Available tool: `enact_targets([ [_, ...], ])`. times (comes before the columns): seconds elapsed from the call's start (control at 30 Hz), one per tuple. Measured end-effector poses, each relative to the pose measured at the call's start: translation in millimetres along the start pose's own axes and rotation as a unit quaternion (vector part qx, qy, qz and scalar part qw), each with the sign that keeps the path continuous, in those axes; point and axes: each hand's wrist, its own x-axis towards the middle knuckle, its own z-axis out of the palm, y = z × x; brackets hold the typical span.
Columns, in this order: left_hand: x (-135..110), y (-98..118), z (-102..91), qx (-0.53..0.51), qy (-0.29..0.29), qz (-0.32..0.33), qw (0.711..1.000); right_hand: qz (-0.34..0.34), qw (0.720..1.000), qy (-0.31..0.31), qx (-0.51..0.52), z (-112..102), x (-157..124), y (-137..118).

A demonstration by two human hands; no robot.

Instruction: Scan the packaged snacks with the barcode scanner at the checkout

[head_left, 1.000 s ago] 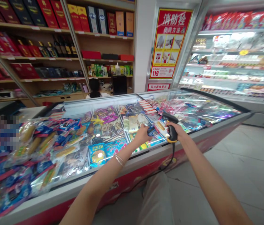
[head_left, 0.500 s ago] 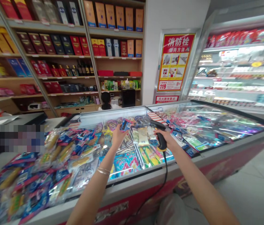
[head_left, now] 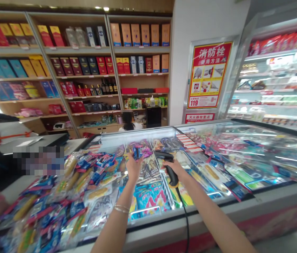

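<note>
Head view: left fingers grip blue packet, right fingers scanner; freezer below holds bagged goods.

Packets piled lower left, on freezer (it spans lower centre to right); scanner centre, over it. Shelves behind, upper left; sign upper right, left of fridge.

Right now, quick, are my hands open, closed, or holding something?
Left hand: closed, holding a small blue packet.
Right hand: closed around the handle of a black handheld scanner.
</note>
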Motion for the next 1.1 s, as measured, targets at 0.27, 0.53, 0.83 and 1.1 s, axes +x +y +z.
enact_targets([
  [0.27,-2.3,0.4,2.5,-0.015,-0.018,0.014,1.000,-0.002,1.000,-0.015,0.000,1.4,-6.5,-1.0],
  [0.53,-2.1,1.0,2.2,-0.004,-0.022,0.012,1.000,-0.013,0.999,-0.038,-0.007,1.4,-9.0,-2.0],
  [0.83,-2.1,0.7,3.6,-0.021,-0.034,0.009,0.999,0.000,1.000,-0.023,0.011,0.4,-7.9,-2.1],
  [1.1,20.7,3.6,-48.5,-0.083,0.048,0.063,0.993,-0.002,0.999,0.015,0.032,15.7,-11.7,-15.4],
])
